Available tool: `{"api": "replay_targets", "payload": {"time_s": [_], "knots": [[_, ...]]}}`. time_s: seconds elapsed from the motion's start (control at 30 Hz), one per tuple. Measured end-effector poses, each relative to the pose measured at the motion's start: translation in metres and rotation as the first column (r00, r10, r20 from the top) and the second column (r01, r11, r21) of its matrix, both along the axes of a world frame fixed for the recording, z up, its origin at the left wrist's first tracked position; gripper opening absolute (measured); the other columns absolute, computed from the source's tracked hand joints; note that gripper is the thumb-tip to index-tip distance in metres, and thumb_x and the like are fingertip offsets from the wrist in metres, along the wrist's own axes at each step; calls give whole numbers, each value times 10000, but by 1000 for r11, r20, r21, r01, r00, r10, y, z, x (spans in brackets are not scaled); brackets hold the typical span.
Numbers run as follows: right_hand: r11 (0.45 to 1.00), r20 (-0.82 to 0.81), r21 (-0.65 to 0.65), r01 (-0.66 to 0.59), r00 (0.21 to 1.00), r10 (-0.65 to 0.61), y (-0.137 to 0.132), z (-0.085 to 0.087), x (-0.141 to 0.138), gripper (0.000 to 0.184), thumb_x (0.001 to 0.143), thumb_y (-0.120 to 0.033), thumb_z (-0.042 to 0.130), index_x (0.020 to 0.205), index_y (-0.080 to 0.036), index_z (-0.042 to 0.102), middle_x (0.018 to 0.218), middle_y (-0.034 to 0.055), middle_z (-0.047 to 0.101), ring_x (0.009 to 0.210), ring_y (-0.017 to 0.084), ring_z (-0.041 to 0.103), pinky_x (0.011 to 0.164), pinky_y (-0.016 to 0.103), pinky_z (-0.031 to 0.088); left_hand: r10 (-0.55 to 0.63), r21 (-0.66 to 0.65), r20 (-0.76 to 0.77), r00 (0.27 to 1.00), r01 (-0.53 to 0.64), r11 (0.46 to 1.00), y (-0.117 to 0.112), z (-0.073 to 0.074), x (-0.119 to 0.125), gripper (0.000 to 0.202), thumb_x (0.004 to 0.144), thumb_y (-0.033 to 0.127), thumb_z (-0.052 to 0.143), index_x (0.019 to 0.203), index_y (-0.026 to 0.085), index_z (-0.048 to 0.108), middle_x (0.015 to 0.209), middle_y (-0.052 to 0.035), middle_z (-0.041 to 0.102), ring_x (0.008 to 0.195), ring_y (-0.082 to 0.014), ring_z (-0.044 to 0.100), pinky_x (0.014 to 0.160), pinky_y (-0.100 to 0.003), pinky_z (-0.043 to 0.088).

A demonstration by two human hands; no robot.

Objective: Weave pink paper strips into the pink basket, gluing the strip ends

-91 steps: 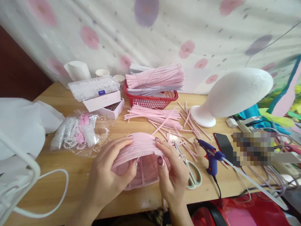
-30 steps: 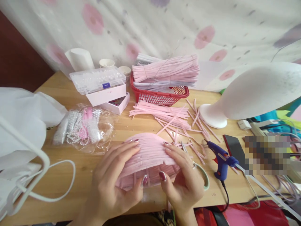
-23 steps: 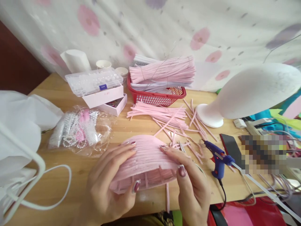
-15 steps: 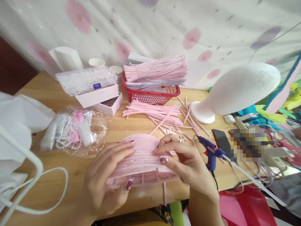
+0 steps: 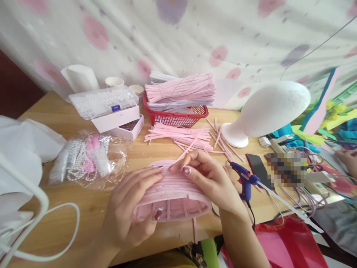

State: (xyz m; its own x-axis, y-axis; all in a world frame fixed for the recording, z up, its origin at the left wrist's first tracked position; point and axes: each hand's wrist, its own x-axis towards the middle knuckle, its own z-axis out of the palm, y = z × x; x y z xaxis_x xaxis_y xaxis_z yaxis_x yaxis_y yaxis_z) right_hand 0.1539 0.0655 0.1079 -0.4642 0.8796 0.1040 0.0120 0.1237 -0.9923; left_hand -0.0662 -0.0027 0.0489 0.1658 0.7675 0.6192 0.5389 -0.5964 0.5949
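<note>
A hollow, rounded form of pink pipe cleaners [image 5: 178, 190] laid in close rows is held low over the table front, its open side with inner ribs toward me. My left hand [image 5: 136, 197] grips its left side, fingers over the top and thumb at the lower opening. My right hand [image 5: 208, 178] bends over the top, thumb and fingertips drawn together against the rows. What lies between those fingertips is too small to make out. A loose pink stem [image 5: 195, 230] hangs below the form. Loose pink pipe cleaners [image 5: 180, 136] lie just beyond.
A red basket [image 5: 178, 118] holds bundled pipe cleaners. At right stand a white foam head [image 5: 275, 108], a blue glue gun [image 5: 245, 180] and a phone [image 5: 259, 169] among cables. A bag of beads [image 5: 89, 158] and boxes [image 5: 115, 119] lie left. Another person's hand [image 5: 347, 160] shows far right.
My right hand has slid left and away across the top of the form, its fingertips now nearer my left fingers. The form has shifted slightly right; the view has turned a little.
</note>
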Motion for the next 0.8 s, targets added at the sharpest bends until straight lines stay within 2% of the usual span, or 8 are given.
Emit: {"api": "replay_targets", "payload": {"time_s": [0.17,0.27,0.37,0.5,0.6,0.7,0.77,0.8], "knots": [[986,-190,-132,-98,979,71,9,1,-6,241,963,-407,755,1034,-218,623,752,-48,710,674,119,716,767,302,589,-6,42,-24,1000,7,999,5,-1,1,376,1016,349,517,1346,200,620,1343,-128,734,1253,-273,683,1094,-407,521],[958,-345,-266,-104,939,6,19,0,-8,258,915,-379,805,1015,-202,645,681,-106,585,486,43,505,710,268,555,7,25,-23,1000,-7,1000,9,0,0,357,1023,350,498,1326,219,634,1326,-122,744,1226,-275,700,1066,-409,544],[911,-431,-388,-142,901,-43,31,2,-7,240,872,-323,819,987,-191,656,605,-134,450,440,33,266,574,221,456,27,-84,-37,999,-31,996,20,2,-5,359,1038,395,489,1326,249,646,1302,-100,761,1187,-267,728,1020,-386,579],[912,-475,-382,-153,879,-52,47,6,1,179,877,-283,778,959,-204,639,525,-159,264,449,60,111,493,188,338,-16,-152,-138,990,-5,988,44,6,-16,446,1046,464,497,1418,248,618,1378,-121,741,1244,-303,726,1003,-425,616],[923,-501,-355,-145,864,-57,53,13,13,131,938,-299,732,933,-210,636,504,-164,171,460,76,39,466,179,291,-42,-159,-165,985,15,987,61,17,-16,468,1048,499,509,1425,248,625,1401,-138,730,1278,-325,714,1019,-479,612],[938,-544,-320,-132,836,-68,53,23,20,131,985,-302,695,912,-205,646,485,-166,130,449,83,30,453,170,291,-15,-235,16,1000,18,972,76,40,8,611,974,587,624,1466,225,587,1534,-175,623,1448,-366,575,1175,-588,477],[950,-584,-290,-112,807,-84,49,33,19,164,1006,-320,674,891,-206,651,474,-162,149,424,83,82,463,166,333,-115,-336,313,943,223,915,85,59,40,793,919,615,699,1573,240,453,1648,-180,494,1548,-343,452,1238,-562,409],[957,-607,-275,-97,789,-95,47,38,18,193,1015,-349,662,884,-208,654,473,-154,194,412,81,141,476,167,364,-197,-372,476,857,399,838,89,68,58,892,878,601,758,1607,254,381,1659,-183,474,1543,-327,461,1227,-531,432]]}}
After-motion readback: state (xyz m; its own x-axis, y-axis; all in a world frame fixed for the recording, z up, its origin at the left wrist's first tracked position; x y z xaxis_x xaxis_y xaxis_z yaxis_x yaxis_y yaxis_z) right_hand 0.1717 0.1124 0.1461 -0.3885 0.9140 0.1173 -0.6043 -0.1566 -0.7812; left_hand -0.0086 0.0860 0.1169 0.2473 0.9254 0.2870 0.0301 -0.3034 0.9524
